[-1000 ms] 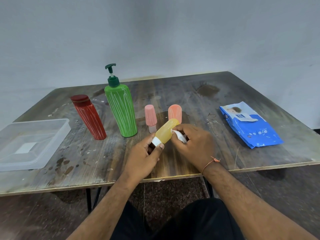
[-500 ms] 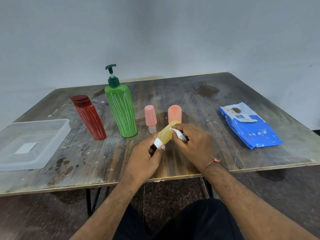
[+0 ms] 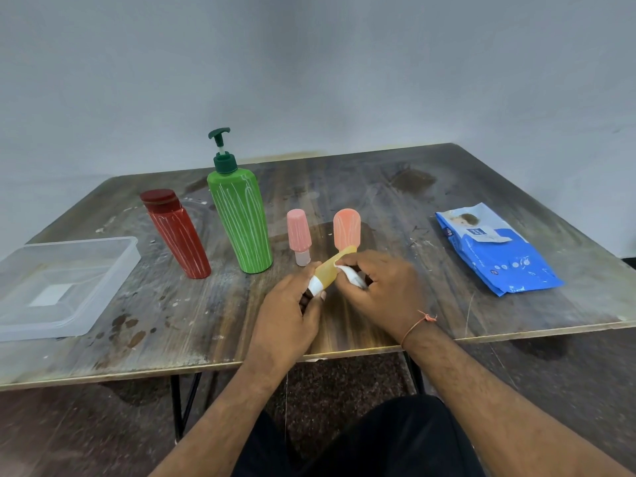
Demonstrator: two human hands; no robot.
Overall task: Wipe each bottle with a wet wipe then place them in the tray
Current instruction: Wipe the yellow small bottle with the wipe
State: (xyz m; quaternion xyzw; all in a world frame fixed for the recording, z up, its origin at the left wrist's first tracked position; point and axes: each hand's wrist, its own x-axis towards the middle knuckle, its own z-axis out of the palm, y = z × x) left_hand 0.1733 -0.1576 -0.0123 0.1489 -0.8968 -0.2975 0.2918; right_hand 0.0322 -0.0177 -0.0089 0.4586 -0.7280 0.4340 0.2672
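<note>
Wipe [image 3: 351,277] slid lower on yellow bottle [image 3: 332,270], both grips clasping, stained table [image 3: 413,201], grey wall [image 3: 309,63]

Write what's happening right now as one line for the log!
step: wiping | left hand: holds yellow bottle by white cap end | right hand: rubs wet wipe on it | tray: no bottles

Landmark: green pump bottle [image 3: 241,218], tallest thing on the table [image 3: 344,180]. Just left of it, red bottle [image 3: 175,235] leans; a narrow gap between them. Right of it, small pink bottle [image 3: 299,235], then orange bottle [image 3: 346,228], close-set, directly beyond my hands. Far left of it, tray [image 3: 113,273], open-topped; bare tabletop runs from below the red bottle to the tray's wall. Far right of it, wipes pack [image 3: 499,249] lies flat; bare wood between.
</note>
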